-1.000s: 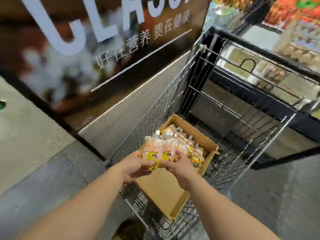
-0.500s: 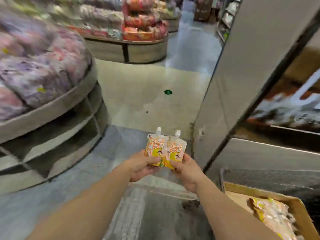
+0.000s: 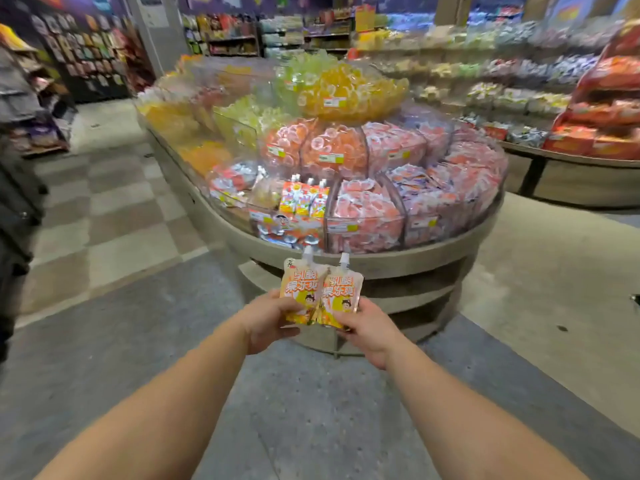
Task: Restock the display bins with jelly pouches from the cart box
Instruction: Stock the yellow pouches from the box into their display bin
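Observation:
Two orange-and-yellow jelly pouches with white spouts are held upright side by side in front of me. My left hand (image 3: 268, 322) grips the left jelly pouch (image 3: 300, 289) by its lower edge, and my right hand (image 3: 369, 329) grips the right jelly pouch (image 3: 341, 294) the same way. Ahead stands a round tiered display (image 3: 367, 263) of clear bins. One front bin (image 3: 294, 220) holds the same spouted pouches standing upright, just above and beyond my hands. The cart and its box are out of view.
A person in dark clothes (image 3: 14, 188) stands at the left edge. Shelves (image 3: 519, 95) and a red boxed display (image 3: 602, 126) fill the right and back. Grey floor (image 3: 311, 410) lies between me and the round display.
I have turned from the cart box, past a pillar, round to the round display. Both hands lifted two pouches from the box and still hold them in front of me.

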